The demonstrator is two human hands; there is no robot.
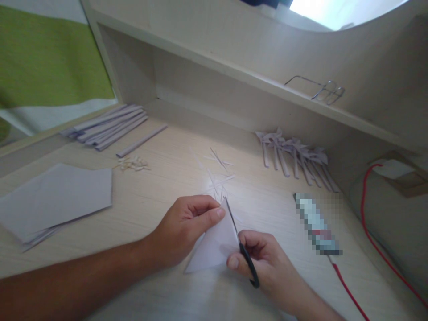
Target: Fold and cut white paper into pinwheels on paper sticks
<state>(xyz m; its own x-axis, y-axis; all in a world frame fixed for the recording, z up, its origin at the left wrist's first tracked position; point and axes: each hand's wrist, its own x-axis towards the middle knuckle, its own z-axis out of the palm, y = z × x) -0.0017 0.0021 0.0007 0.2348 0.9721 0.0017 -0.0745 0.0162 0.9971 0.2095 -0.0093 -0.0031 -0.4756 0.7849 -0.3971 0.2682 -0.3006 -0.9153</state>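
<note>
Between the thumb and fingers of my left hand is pinched a folded piece of white paper, close to its upper tip. My right hand grips a pair of scissors by the black handles. The blades lie along the paper's right edge, and the lower fingers of that hand are partly hidden. Just beyond the paper, thin paper slivers are scattered on the table.
Paper sheets lie at left, rolled paper tubes behind them, beside small white-tipped sticks. Paper pinwheel-like pieces stand at the back right. A blurred-out phone with a red cable lies right. A shelf spans the back.
</note>
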